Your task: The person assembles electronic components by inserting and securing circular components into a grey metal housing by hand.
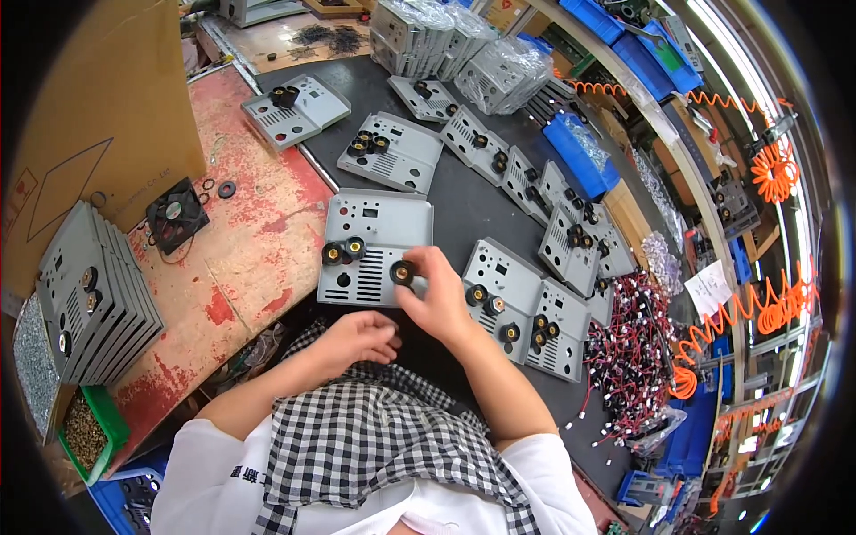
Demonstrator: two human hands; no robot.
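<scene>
A grey metal panel (397, 223) with slots and round holes lies in front of me on the dark table. My right hand (434, 294) pinches a black round socket with a brass centre (403, 271) between thumb and fingers at the panel's near right corner. Two similar sockets (344, 251) sit together at the panel's left side. Close to the near edge, my left hand (364, 341) hovers with its fingers loosely bent and apart, and nothing shows in it.
More grey panels with black sockets (390, 152) lie beyond and right. At left stand stacked panels (98, 294), a black fan (176, 216), a cardboard box (107, 107) and a green bin (116, 428). A heap of wired connectors (629, 348) and a blue tray (580, 156) are right.
</scene>
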